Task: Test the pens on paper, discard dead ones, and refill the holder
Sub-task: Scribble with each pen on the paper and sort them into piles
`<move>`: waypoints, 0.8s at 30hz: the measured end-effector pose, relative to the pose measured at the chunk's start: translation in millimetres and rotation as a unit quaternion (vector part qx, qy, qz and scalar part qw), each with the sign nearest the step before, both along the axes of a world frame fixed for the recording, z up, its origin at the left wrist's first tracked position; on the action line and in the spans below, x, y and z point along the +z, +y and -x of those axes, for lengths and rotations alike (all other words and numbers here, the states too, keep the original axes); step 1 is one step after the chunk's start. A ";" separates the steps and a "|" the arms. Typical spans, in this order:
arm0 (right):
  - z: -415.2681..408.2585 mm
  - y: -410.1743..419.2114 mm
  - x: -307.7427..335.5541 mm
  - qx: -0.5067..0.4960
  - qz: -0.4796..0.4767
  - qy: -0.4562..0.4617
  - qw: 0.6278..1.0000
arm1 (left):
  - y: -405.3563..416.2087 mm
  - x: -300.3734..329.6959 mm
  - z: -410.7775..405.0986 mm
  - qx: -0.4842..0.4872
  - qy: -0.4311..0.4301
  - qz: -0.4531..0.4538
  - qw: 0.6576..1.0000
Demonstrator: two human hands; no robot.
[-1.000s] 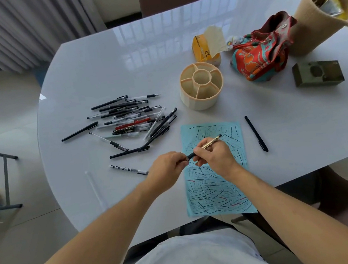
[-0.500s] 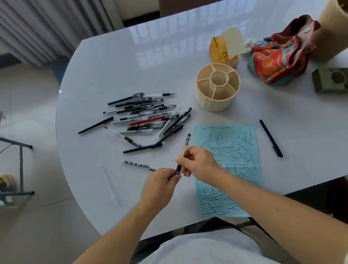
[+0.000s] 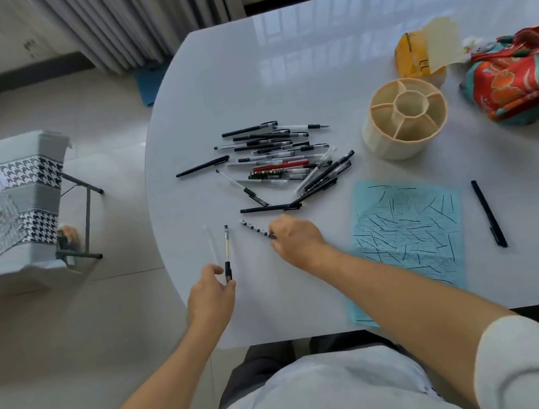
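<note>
Pens are mid-sort: your left hand (image 3: 211,293) pinches a yellow-barrelled pen (image 3: 227,253) by its near end, at the near-left edge of the bench (image 3: 245,71), just beside a clear cap (image 3: 211,242). Your right hand (image 3: 294,240) has its fingers curled round the end of the spotted pen (image 3: 256,229), just near of the untested pile (image 3: 285,161). The holder (image 3: 405,126) stands empty, far right of the scribbled blue paper (image 3: 408,238). Judging by this, one pen is being set aside while the next gets picked up; you'll need to lift the spotted pen to the paper and scribble.
</note>
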State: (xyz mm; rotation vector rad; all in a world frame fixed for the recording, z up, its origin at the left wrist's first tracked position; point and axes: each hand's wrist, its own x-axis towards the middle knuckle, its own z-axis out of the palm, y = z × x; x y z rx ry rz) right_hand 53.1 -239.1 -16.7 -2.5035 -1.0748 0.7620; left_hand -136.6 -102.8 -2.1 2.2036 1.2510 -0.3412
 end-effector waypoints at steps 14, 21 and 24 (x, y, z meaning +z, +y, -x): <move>-9.2 -130.3 19.2 -0.459 -0.281 0.320 0.780 | -54.8 10.5 -83.8 -0.297 -0.085 0.050 0.950; 5.7 -169.1 25.4 -0.472 -0.347 0.346 0.733 | -120.5 21.9 -142.4 -0.473 -0.064 0.093 0.874; 3.2 -181.8 26.5 -0.472 -0.324 0.302 0.762 | -129.6 20.7 -152.1 -0.491 -0.071 0.061 0.866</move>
